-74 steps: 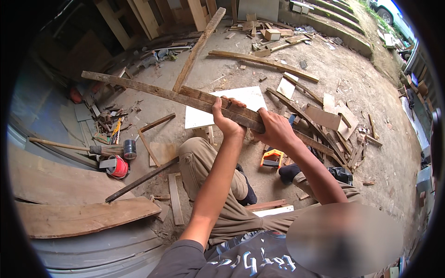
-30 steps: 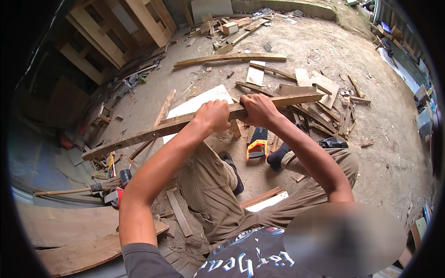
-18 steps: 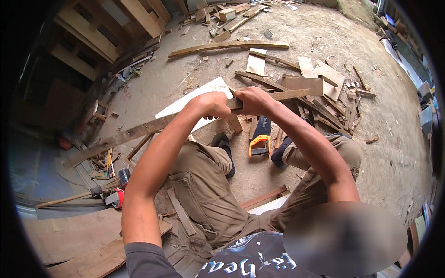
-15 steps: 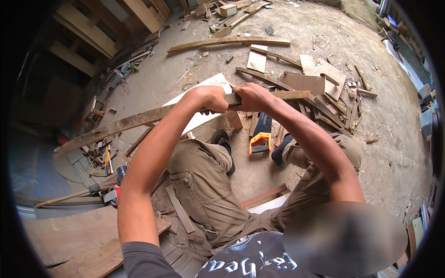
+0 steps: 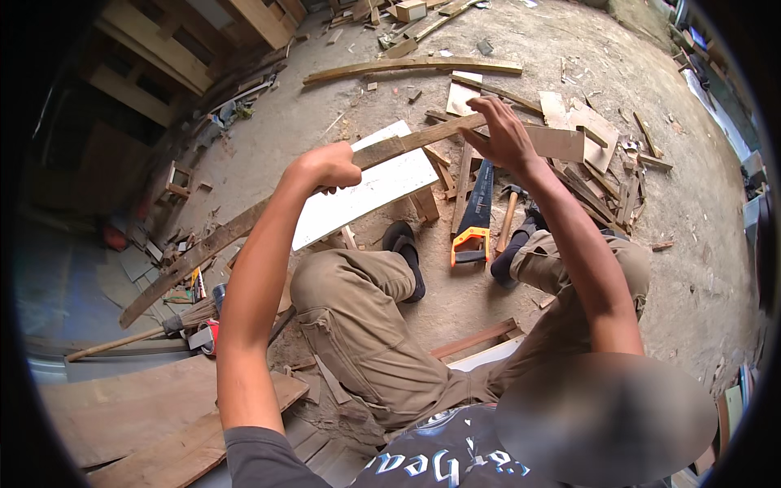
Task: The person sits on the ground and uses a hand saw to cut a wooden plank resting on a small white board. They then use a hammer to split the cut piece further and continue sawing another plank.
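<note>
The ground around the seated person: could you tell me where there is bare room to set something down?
Bare dirt lies right of the right knee, toward the picture's right edge, and between the white board and the long curved plank. It is crowded around the handsaw, hammer and wood scraps.

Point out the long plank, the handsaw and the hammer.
long plank (image 5: 203,248), head view, on its bare middle stretch.
handsaw (image 5: 469,242), head view, on its orange handle.
hammer (image 5: 508,220), head view, on its wooden shaft.

Blurred patch at lower right hides the person's face. Left hand (image 5: 327,165) covers part of the long plank (image 5: 203,248); fingers underneath not visible. White board (image 5: 366,191) partly hidden behind plank. Upper-left lumber stack (image 5: 154,49) cut by dark rim.
</note>
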Tool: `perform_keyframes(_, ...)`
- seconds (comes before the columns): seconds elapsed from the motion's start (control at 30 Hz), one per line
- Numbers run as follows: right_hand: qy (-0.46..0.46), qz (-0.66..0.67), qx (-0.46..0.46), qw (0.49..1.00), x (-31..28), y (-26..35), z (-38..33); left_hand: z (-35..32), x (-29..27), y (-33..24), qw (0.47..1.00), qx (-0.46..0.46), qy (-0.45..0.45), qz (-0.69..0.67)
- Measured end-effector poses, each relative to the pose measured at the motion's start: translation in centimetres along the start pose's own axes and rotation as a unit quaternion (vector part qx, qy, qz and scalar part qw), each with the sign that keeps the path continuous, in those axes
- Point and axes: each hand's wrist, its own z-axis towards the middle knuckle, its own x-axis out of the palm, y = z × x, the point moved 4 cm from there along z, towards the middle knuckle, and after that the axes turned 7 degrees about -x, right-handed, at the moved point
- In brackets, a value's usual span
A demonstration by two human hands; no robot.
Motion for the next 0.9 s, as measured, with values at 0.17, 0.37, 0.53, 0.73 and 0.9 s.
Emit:
perform_keyframes(0.17, 0.018, 0.032, 0.077, 0.996, 3.1, 1.7, -8.4, -1.3, 0.4, 1.8, 0.999, 0.009, -0.023, -0.025)
perform_keyframes(0.37, 0.259, 0.084, 0.559, 0.783, 14.3, 3.2, -28.8, -2.9, 3.7, 0.6, 0.983, 0.041, -0.177, 0.026)
perform_keyframes(0.53, 0.187, 0.042, 0.738, 0.647, 17.2, 7.1, -33.7, -6.5, 5.8, 0.5, 0.973, 0.018, -0.229, -0.022)
perform_keyframes(0.73, 0.181, 0.002, 0.777, 0.603, 18.4, 6.5, -33.0, -8.5, 3.5, 1.2, 0.964, 0.063, -0.246, -0.084)
perform_keyframes(0.9, 0.221, 0.001, 0.75, 0.623, 18.7, 7.6, -32.2, -10.2, 1.9, 1.2, 0.966, 0.082, -0.221, -0.111)
